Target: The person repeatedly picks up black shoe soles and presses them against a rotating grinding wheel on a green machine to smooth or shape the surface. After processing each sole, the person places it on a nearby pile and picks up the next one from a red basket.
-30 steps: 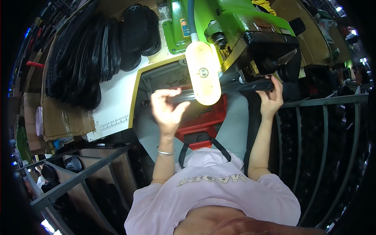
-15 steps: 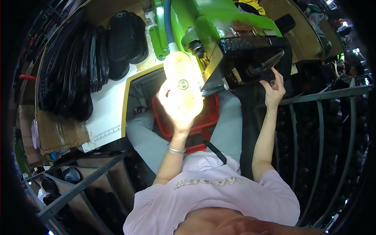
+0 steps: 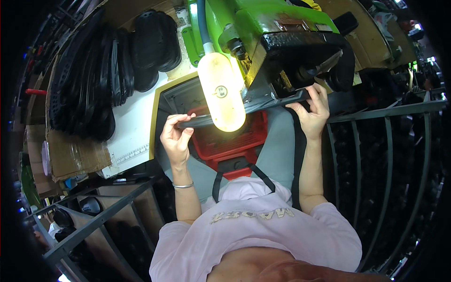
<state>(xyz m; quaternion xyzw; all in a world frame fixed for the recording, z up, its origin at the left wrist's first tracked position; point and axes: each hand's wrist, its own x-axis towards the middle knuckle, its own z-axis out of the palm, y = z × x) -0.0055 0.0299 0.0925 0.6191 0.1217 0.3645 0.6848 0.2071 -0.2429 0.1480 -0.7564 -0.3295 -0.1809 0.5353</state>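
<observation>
A long black shoe sole [image 3: 199, 121], seen almost edge-on, lies crosswise between my hands. My left hand [image 3: 175, 144] pinches its left end with thumb and fingers. At the other end my right hand [image 3: 314, 113] grips it, close under the black head [image 3: 300, 51] of a green machine [image 3: 263, 19]. A bright oval lamp [image 3: 221, 113] hides the middle of the sole. From here I cannot tell whether the sole touches the machine.
Black soles [image 3: 87, 80] stand packed in a cardboard box [image 3: 77, 157] at left, by a white tabletop [image 3: 129, 136]. A red plastic bin [image 3: 230, 145] sits between my knees. Metal railings [image 3: 387, 113] flank me on both sides.
My left hand came out from behind the lamp, moving left, and now holds one end of the sole. My right hand shifted slightly left and down; the sole now spans both hands.
</observation>
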